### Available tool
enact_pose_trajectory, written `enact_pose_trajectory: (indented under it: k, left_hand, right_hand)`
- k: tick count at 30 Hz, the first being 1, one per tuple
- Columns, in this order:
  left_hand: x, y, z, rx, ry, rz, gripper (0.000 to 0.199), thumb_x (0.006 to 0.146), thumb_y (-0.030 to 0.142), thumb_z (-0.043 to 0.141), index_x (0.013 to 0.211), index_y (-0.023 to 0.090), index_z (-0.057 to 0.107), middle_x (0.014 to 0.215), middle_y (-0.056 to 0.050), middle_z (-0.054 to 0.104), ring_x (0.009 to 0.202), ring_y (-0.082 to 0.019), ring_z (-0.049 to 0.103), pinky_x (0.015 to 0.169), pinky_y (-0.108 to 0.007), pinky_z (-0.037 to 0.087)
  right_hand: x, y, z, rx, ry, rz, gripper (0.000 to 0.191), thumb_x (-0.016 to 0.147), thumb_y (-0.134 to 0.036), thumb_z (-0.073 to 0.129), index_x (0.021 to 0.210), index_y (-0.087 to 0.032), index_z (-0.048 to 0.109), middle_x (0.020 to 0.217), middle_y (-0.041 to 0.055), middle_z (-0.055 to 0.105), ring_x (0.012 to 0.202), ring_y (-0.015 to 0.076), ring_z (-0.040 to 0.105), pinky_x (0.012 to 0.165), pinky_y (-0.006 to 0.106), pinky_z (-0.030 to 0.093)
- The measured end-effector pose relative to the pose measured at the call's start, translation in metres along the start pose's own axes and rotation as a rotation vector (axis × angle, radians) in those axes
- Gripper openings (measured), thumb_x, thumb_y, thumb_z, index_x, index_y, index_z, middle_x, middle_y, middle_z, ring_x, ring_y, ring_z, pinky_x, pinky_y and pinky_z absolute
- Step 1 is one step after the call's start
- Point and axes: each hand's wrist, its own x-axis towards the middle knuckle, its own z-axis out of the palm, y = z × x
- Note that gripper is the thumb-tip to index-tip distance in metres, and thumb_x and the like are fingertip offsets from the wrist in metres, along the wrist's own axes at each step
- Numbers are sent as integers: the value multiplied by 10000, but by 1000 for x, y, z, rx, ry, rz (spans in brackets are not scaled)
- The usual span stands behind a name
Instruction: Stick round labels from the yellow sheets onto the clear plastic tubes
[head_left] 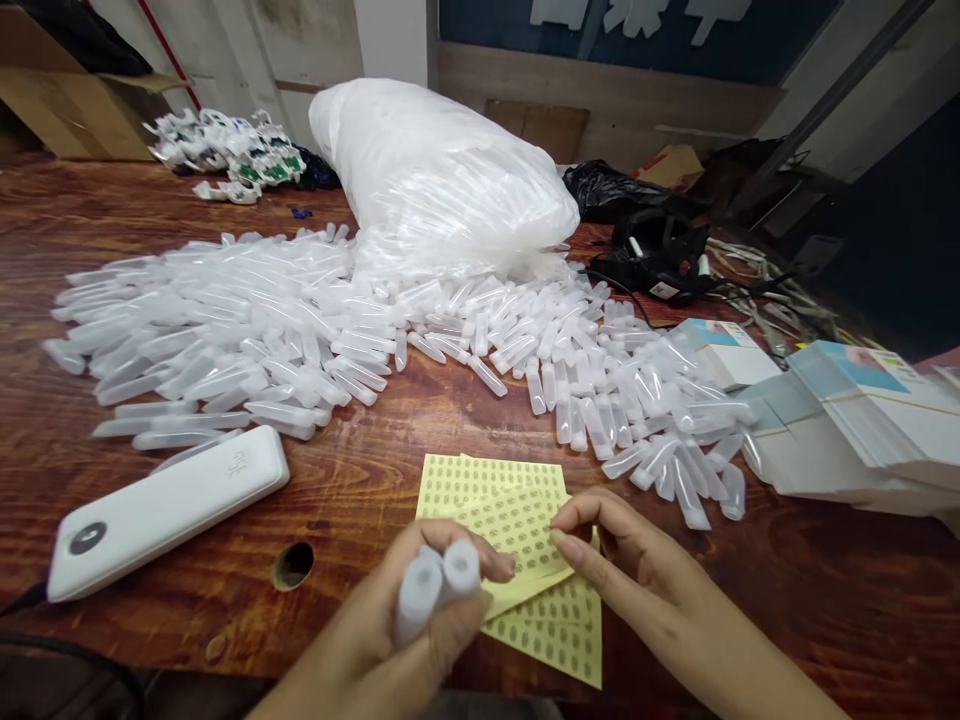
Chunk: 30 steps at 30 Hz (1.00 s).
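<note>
My left hand (pixel 442 590) is wrapped round a few frosted plastic tubes (pixel 420 590), their round ends towards me. Under and beyond it lie yellow sheets of small oval stickers (pixel 491 480), overlapping one another. The uppermost sticker sheet (pixel 517 535) is tilted up, its lower left part behind my left fingers. At that sheet's right edge, the thumb and forefinger of my right hand (pixel 622 560) are pinched together. Whether a single sticker sits between those fingertips is too small to tell.
Loose frosted tubes (pixel 217 320) spread across the table, spilling from a big clear bag (pixel 442 180). A white power bank (pixel 169 510) lies left, near a hole (pixel 292 566) in the tabletop. Card stacks (pixel 862 410) stand right; a black headset (pixel 660 250) sits behind.
</note>
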Motion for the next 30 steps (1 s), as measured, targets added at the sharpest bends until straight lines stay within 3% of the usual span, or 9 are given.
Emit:
enact_pose_trajectory:
  k: [3, 6, 11, 13, 16, 19, 25, 28, 30]
  left_hand:
    - [15, 29, -20, 116, 92, 144, 246, 1018, 506, 620, 1050, 273, 546, 976, -4, 684, 985, -212, 656, 841, -281, 501]
    - [52, 52, -38, 502, 183, 340, 213, 1027, 445, 605, 999, 252, 520, 884, 17, 638, 790, -181, 634, 694, -262, 496]
    - [126, 81, -47, 955, 77, 427, 106, 1020, 266, 624, 1094, 200, 663, 1094, -57, 729, 1036, -259, 678, 922, -374, 516]
    - [148, 86, -46, 1106, 16, 448, 181, 991, 174, 666, 1172, 178, 677, 1191, -81, 717, 1161, -280, 651, 1027, -455, 495]
    - [169, 88, -44, 1284, -52, 419, 184, 987, 195, 707, 1164, 148, 695, 1181, -82, 715, 1141, -282, 671, 1030, -529, 519]
    - [182, 85, -41, 1350, -67, 360, 163, 996, 251, 714, 1121, 145, 707, 1176, -83, 715, 1107, -273, 685, 999, -517, 550]
    - [179, 92, -37, 1105, 1, 312, 178, 969, 270, 744, 1085, 140, 704, 1177, -87, 707, 1106, -274, 676, 982, -503, 551]
    - [144, 94, -31, 814, 46, 300, 240, 982, 379, 698, 1038, 146, 701, 1052, -91, 732, 963, -255, 702, 860, -403, 577]
    - [112, 84, -23, 600, 41, 262, 393, 1013, 525, 582, 1026, 150, 699, 923, -88, 741, 817, -238, 707, 720, -331, 574]
  right_hand:
    - [-1, 12, -2, -166, 72, -145, 151, 1073, -393, 497, 1054, -271, 584, 1066, 13, 621, 1032, 176, 605, 898, 300, 481]
    - [5, 20, 1, -308, 118, -284, 92, 1078, -317, 488, 1090, -281, 572, 1132, 34, 623, 1128, 194, 606, 949, 337, 501]
    - [28, 26, 12, -402, 170, -381, 235, 1039, -307, 557, 1274, -297, 549, 1322, 86, 621, 1304, 292, 553, 1075, 522, 445]
    - [33, 29, 16, -433, 188, -410, 322, 1021, -296, 584, 1338, -303, 525, 1342, 93, 637, 1314, 316, 559, 1095, 570, 418]
    - [31, 34, 20, -463, 204, -427, 370, 1004, -282, 607, 1359, -310, 506, 1304, 89, 671, 1284, 319, 593, 1077, 574, 431]
    - [20, 39, 20, -474, 208, -400, 384, 1004, -288, 611, 1369, -323, 495, 1270, 84, 677, 1236, 310, 618, 1036, 554, 458]
    - [17, 31, 12, -467, 147, -328, 267, 1017, -302, 589, 1283, -286, 591, 1267, 100, 650, 1268, 324, 573, 1038, 541, 455]
    - [28, 18, 6, -448, 64, -309, 165, 1038, -300, 553, 1156, -258, 660, 1201, 96, 646, 1215, 308, 587, 1021, 522, 460]
    - [36, 7, 3, -436, 4, -294, 153, 1047, -301, 548, 1103, -249, 681, 1160, 83, 647, 1168, 284, 597, 998, 489, 468]
